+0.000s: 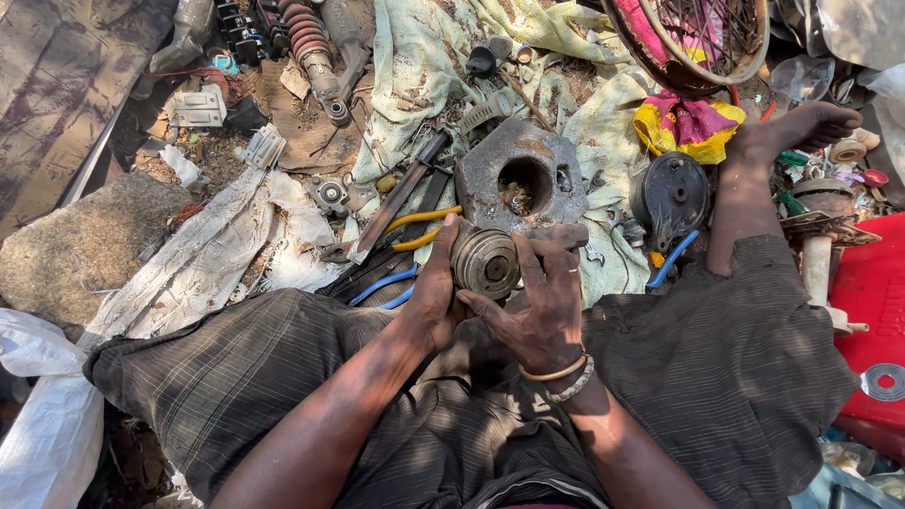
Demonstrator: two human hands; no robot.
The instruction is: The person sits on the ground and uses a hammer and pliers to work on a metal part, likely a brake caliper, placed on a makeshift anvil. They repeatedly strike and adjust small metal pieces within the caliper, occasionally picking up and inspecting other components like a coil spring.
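Both hands close around a round metal drum above the lap: the left hand cups its side, the right hand presses fingers on its face. A firm, steady hold seems wise, since a heavy grey casting and pliers lie just beyond.

Two hands, the left hand and the right hand, were seen on one round metal part. One rusted metal block, one red coil spring and one spoked wheel were counted.
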